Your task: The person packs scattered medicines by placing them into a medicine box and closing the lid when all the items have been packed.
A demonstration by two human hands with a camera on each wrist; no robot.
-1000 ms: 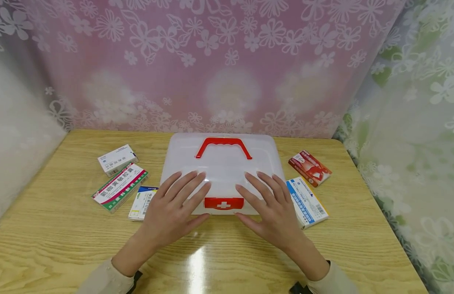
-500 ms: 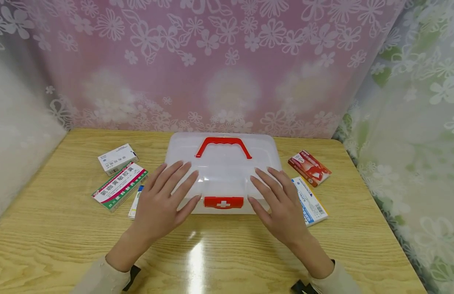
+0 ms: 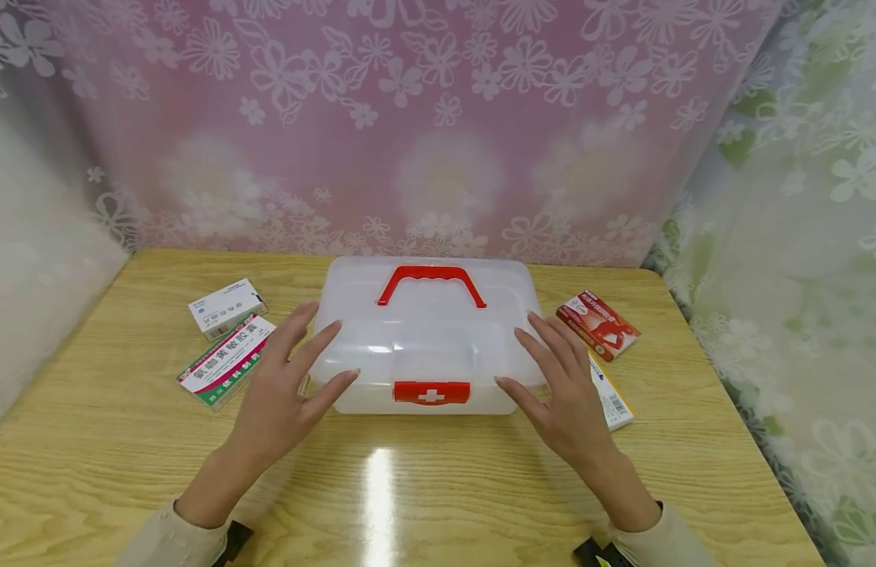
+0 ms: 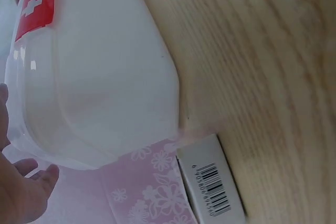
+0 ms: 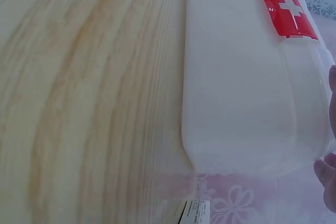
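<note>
A translucent white plastic first-aid box stands on the table, its lid down, with a red carry handle on top and a red latch bearing a white cross in front. At the box's left front corner is my left hand, fingers spread and slightly bent. My right hand mirrors it at the right front corner, thumb pointing toward the latch. Fingertips of both overlap the lid's edges in the head view. In the left wrist view, a carton with a barcode lies beside the box.
Left of the box lie a white medicine carton and a green, white and magenta one. To the right are a red carton and a white one with a yellow edge, partly behind my right hand. A floral curtain hangs behind the table.
Both hands have moved apart, from above the front of the lid out to the box's two sides. My left hand now covers the blue-and-white carton. The box has stayed in place.
</note>
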